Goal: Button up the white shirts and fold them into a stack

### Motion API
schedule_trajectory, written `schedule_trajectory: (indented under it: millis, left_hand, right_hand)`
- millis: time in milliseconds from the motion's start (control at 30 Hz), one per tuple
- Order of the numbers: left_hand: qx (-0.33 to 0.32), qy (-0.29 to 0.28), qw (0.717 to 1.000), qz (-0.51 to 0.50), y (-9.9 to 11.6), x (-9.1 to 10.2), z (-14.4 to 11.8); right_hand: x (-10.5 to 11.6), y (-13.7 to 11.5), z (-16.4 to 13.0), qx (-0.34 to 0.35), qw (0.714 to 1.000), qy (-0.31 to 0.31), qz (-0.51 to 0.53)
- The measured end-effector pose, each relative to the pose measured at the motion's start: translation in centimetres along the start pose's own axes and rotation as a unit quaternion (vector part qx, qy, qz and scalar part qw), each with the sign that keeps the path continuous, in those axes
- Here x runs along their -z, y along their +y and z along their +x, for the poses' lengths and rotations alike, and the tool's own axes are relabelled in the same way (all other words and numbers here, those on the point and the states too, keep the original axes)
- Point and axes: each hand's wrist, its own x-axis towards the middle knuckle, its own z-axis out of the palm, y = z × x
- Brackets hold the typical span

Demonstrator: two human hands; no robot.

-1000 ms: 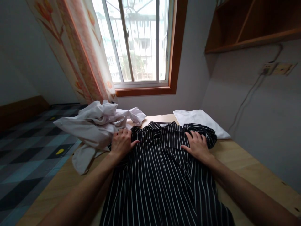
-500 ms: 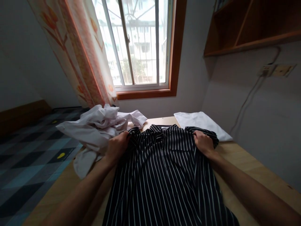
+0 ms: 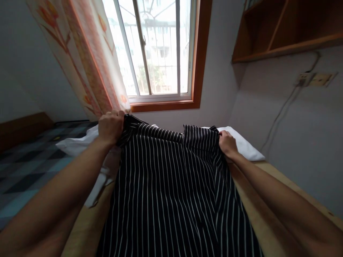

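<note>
A black shirt with thin white stripes [image 3: 171,192] stretches from my hands down to the bottom edge of the view, its collar end at the far side. My left hand [image 3: 111,125] is closed in a fist round its left shoulder, lifted higher than the other side. At the right shoulder, my right hand [image 3: 227,143] pinches the cloth with bent fingers. Between them the fabric hangs fairly taut, with creases down the right side. The shirt's sleeves are mostly hidden.
Crumpled white cloth [image 3: 77,142] lies at the left behind my left forearm. A folded white cloth [image 3: 243,144] rests at the table's far right. Under the shirt is a wooden table [image 3: 278,185]; a checkered bed [image 3: 24,175] adjoins it at left.
My left hand has risen and moved left, pulling the shirt's shoulder up and wider. The right hand has shifted slightly up. The shirt now covers part of the crumpled white cloth.
</note>
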Motion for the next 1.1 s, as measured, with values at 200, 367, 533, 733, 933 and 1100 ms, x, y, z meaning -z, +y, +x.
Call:
schedule_trajectory:
  millis: [200,367,533,733,933,1100]
  left_hand:
    - [-0.092,-0.027,0.995,-0.035,8.9,0.3,-4.6]
    - [-0.137,-0.206,0.947,-0.207,17.6,-1.2,-9.7]
    - [-0.049,-0.3,0.905,-0.297,20.3,-4.5,-12.1]
    - [0.049,-0.334,0.871,-0.358,20.5,-5.8,-12.3]
    - [0.071,-0.287,0.854,-0.429,20.9,-6.1,-13.1]
    - [0.063,-0.266,0.838,-0.472,20.9,-6.5,-13.5]
  right_hand:
    - [-1.5,-4.0,-2.8,0.103,0.985,-0.127,-0.046]
    - [-3.4,-8.9,-6.5,0.229,0.939,-0.237,0.097]
    - [-5.7,-10.0,-8.8,0.221,0.922,-0.295,0.117]
    - [-6.8,-11.4,-7.9,0.088,0.951,-0.262,0.137]
    - [-8.3,-12.7,-8.1,0.019,0.963,-0.232,0.135]
    - [-8.4,-11.6,-8.7,0.046,0.956,-0.231,0.174]
